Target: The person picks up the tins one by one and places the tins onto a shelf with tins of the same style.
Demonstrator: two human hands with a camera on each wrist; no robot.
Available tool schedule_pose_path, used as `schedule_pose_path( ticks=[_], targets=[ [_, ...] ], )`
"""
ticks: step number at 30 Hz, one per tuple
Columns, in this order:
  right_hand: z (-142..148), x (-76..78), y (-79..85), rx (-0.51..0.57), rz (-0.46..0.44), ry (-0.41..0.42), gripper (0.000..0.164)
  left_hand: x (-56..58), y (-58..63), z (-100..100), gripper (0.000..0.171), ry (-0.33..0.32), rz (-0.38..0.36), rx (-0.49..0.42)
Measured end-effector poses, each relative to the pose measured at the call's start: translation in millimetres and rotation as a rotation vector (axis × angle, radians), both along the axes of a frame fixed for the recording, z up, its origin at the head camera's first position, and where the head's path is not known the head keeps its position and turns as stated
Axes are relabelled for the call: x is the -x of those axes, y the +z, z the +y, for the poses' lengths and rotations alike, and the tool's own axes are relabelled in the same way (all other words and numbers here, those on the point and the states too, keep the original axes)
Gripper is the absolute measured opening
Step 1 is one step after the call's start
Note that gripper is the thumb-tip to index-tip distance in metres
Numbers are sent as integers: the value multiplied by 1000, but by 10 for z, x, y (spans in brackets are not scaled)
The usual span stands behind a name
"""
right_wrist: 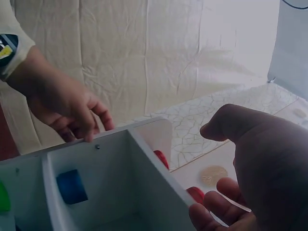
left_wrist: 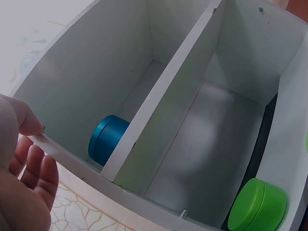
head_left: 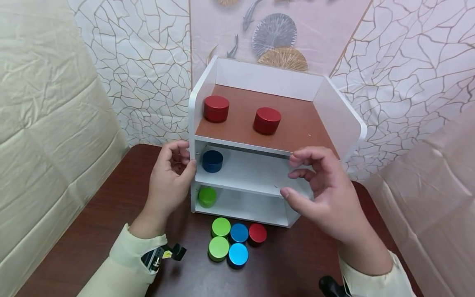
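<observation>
My left hand (head_left: 168, 177) is at the left side panel of a white shelf unit (head_left: 241, 187); its thumb touches the panel's front edge, with loosely bent fingers outside it. In the head view my right hand (head_left: 326, 196) appears before the unit's right side, thumb and fingers apart, holding nothing. Two red round tins (head_left: 267, 121) stand on the brown top. A dark blue tin (head_left: 212, 161) sits at the left of the middle shelf, and a green tin (head_left: 207, 197) at the left of the bottom one. The left wrist view shows the blue tin (left_wrist: 109, 139) and green tin (left_wrist: 257, 206) closer.
On the dark wooden table (head_left: 111, 231), before the unit, several tins stand close together: green tins (head_left: 218, 248), blue tins (head_left: 238, 254) and a red tin (head_left: 257, 234). Cream cloth (head_left: 48, 123) hangs at both sides. A patterned wall (head_left: 144, 62) is behind.
</observation>
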State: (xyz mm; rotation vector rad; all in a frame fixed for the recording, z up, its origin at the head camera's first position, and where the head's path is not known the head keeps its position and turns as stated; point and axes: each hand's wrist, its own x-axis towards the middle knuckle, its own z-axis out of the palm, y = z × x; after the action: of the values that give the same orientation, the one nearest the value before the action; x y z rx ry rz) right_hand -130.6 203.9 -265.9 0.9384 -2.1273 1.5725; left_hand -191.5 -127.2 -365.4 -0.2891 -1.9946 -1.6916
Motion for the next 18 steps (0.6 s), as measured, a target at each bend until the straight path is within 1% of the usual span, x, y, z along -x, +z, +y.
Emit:
schedule_pose_path(
  ticks=[2,8,13,15,18],
  targets=[
    [7,-26,-63,12,-11,5,74,0,-1,-1,41,0,-2,0],
    [28,-84,-262,-33,-78,-53,73,9,-10,-3,41,5,-2,0],
    [82,-60,-489,-107,-91,-71,69,15,-12,-2,41,4,-1,-4],
    [93,-45,-583,-121,-87,-66,67,12,-10,-4,42,2,0,-5],
    [99,-32,-708,-137,-108,-73,65,5,-7,-7,42,-1,-5,-4]
  ],
)
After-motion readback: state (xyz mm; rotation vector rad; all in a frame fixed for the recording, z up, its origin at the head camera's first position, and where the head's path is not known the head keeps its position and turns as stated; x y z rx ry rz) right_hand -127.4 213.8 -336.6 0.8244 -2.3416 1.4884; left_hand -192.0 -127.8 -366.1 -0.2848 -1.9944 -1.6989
